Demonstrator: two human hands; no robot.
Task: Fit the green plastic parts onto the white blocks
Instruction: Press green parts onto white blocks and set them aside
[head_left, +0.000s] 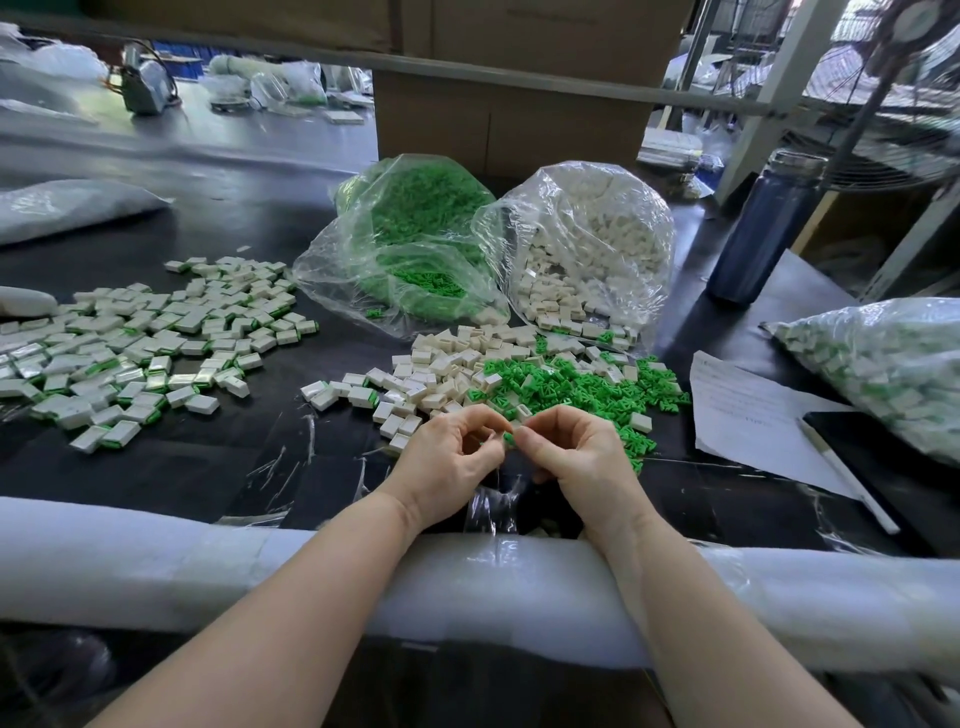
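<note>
My left hand (457, 457) and my right hand (576, 452) meet fingertip to fingertip just above the black table. Between them they pinch a small green plastic part (509, 439); most of it is hidden by the fingers. I cannot tell whether a white block is held too. Right behind the hands lies a loose heap of white blocks (441, 374) and a heap of green parts (582, 384). Fitted blocks with green edges (140, 343) are spread over the table's left side.
Two open clear bags stand behind the heaps, one of green parts (410, 239), one of white blocks (587, 244). A sealed bag (883, 364), a paper sheet (753, 410) with a pen and a blue bottle (763, 228) are at the right. White foam padding (260, 566) lines the near edge.
</note>
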